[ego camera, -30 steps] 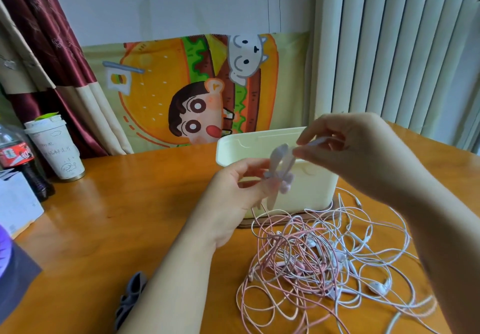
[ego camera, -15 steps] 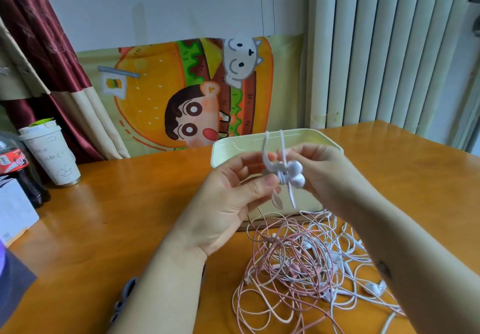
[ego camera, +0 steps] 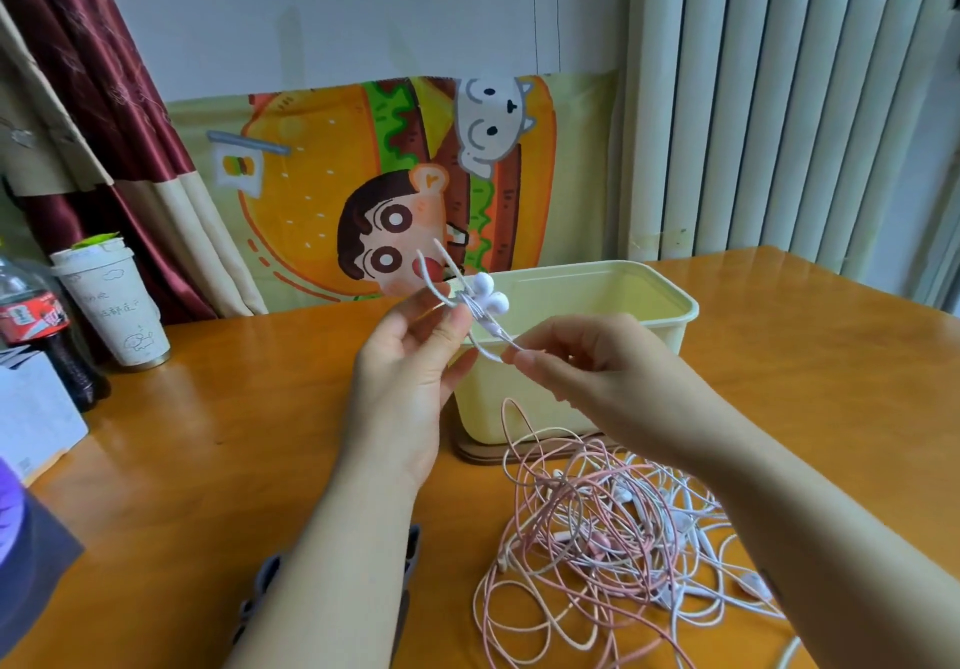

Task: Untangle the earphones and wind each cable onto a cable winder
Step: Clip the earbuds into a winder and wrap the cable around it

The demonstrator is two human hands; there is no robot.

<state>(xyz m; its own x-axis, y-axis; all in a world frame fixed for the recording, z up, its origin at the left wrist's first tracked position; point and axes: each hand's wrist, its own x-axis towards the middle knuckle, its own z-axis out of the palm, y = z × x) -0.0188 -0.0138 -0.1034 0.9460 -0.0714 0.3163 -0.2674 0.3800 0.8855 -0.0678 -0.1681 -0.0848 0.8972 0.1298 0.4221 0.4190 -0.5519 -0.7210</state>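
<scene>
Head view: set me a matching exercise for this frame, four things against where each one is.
Things:
1. white earphones
2. cream tub
3. paper cup
4. tangle of pink and white cables

Places:
A. at the far left of the table, beside a cola bottle
B. lying loose on the table, in front of the tub
C. held up between the left hand and the right hand
D. standing on the table just behind the hands

Pairs: 1-C, 2-D, 3-A, 4-B
</scene>
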